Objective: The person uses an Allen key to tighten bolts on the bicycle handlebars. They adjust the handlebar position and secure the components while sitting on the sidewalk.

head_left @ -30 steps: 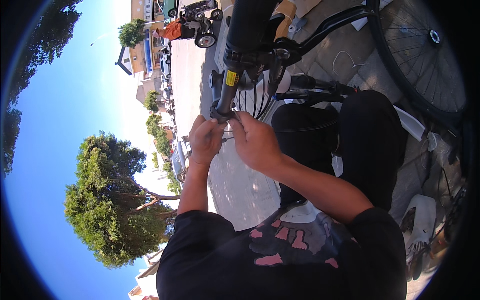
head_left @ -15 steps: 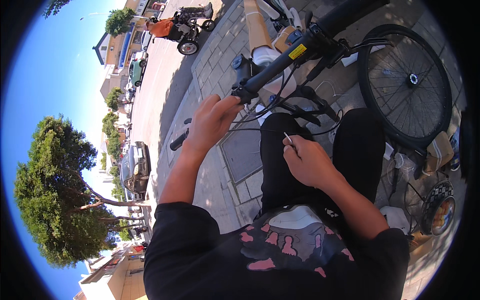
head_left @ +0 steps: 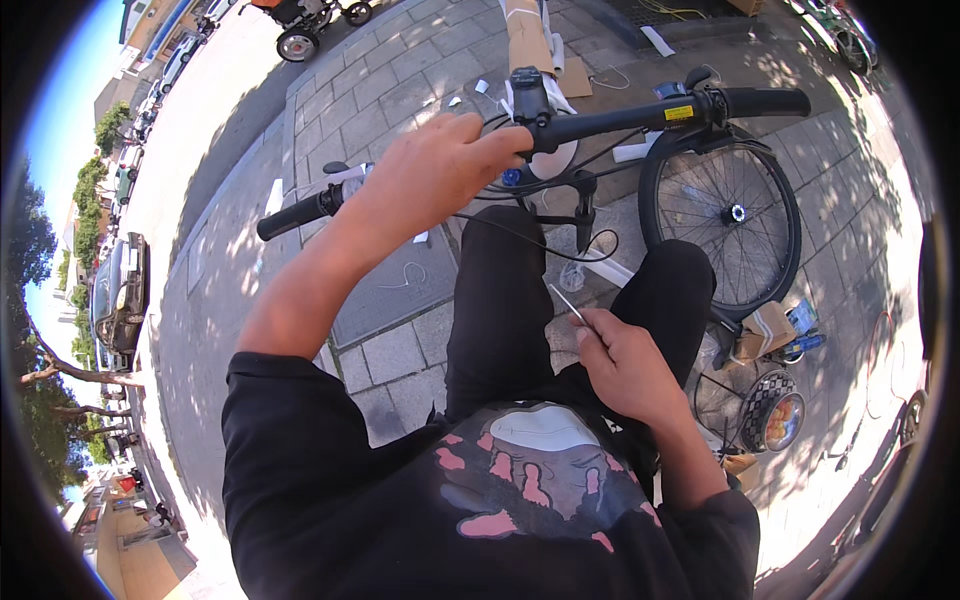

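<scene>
In front of me a black bicycle handlebar (head_left: 620, 124) runs across the view, with a stem (head_left: 528, 95) near its middle. My left hand (head_left: 435, 172) is closed on the bar beside the stem, fingertips at the clamp. The left grip (head_left: 292, 216) sticks out past my forearm. Black cables (head_left: 520, 232) loop below the bar, over my knees. Lower down, above my lap, my right hand (head_left: 632, 368) is closed on a thin metal rod (head_left: 566, 303). The rod's tip points up and left; its other end is hidden in my fist.
A loose bicycle wheel (head_left: 720, 215) stands at the right. Near it lie a small cardboard box (head_left: 764, 330) and a round checkered container (head_left: 772, 410). Wrapped tubing (head_left: 530, 40) lies ahead on the paving. A wheelchair (head_left: 300, 25) and a parked car (head_left: 118, 298) are at the left.
The view has tilted, and the handlebar now looks more level. My left hand stays at the clamp. My right hand still holds the rod, more of which shows now.
</scene>
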`<state>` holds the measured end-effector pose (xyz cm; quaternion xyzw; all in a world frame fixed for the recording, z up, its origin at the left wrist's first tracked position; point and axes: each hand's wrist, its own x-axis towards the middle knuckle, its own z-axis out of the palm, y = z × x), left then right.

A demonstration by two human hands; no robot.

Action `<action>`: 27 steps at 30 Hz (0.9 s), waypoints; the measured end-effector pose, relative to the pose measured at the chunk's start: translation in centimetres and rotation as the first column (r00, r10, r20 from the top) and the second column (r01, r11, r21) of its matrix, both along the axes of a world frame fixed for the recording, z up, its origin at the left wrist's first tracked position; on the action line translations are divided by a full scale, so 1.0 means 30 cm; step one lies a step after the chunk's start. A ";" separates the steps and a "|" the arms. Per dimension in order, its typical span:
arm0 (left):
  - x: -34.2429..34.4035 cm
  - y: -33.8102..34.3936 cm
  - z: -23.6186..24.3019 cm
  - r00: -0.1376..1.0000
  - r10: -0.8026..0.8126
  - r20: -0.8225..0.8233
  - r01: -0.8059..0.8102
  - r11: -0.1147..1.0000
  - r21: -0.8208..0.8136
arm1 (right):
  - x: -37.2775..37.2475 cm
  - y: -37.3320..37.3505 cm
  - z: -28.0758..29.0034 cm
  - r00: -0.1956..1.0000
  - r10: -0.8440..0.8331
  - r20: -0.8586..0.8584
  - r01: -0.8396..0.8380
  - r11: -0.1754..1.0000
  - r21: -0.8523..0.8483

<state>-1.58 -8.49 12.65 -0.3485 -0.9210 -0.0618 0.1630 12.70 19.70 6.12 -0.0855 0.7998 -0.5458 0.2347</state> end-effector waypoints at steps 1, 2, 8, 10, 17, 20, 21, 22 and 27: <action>-0.006 -0.005 0.005 1.000 -0.008 -0.008 0.008 1.000 0.011 | 0.004 -0.003 0.012 0.998 -0.020 -0.054 0.019 1.000 -0.008; -0.014 -0.009 0.000 0.999 -0.024 -0.034 0.025 1.000 0.017 | 0.009 -0.005 0.019 0.993 -0.038 -0.108 0.037 0.999 -0.016; -0.015 -0.023 -0.015 0.998 -0.038 -0.055 0.041 0.998 0.049 | -0.006 -0.074 -0.036 0.937 -0.315 -0.148 0.314 0.949 -0.034; -0.017 -0.022 -0.015 0.999 -0.034 -0.043 0.036 0.997 0.066 | -0.037 -0.118 -0.003 0.927 -0.303 -0.219 0.297 0.953 -0.060; -0.027 -0.034 -0.004 0.999 -0.044 0.031 0.041 0.995 0.094 | -0.137 -0.246 0.048 0.883 -0.381 -0.274 0.374 0.924 -0.081; -0.032 -0.036 0.008 0.997 -0.046 0.065 0.039 0.994 0.101 | -0.147 -0.269 0.044 0.887 -0.389 -0.247 0.380 0.921 -0.087; -0.030 -0.037 0.015 0.997 -0.043 0.068 0.037 0.995 0.090 | -0.144 -0.274 0.043 0.886 -0.399 -0.235 0.389 0.917 -0.090; -0.027 -0.035 0.022 0.996 -0.042 0.073 0.036 0.996 0.082 | -0.142 -0.276 0.044 0.884 -0.410 -0.223 0.401 0.912 -0.089; -0.036 -0.035 0.025 0.995 -0.048 0.087 0.041 0.996 0.074 | -0.161 -0.291 0.005 0.873 -0.443 -0.204 0.420 0.896 -0.145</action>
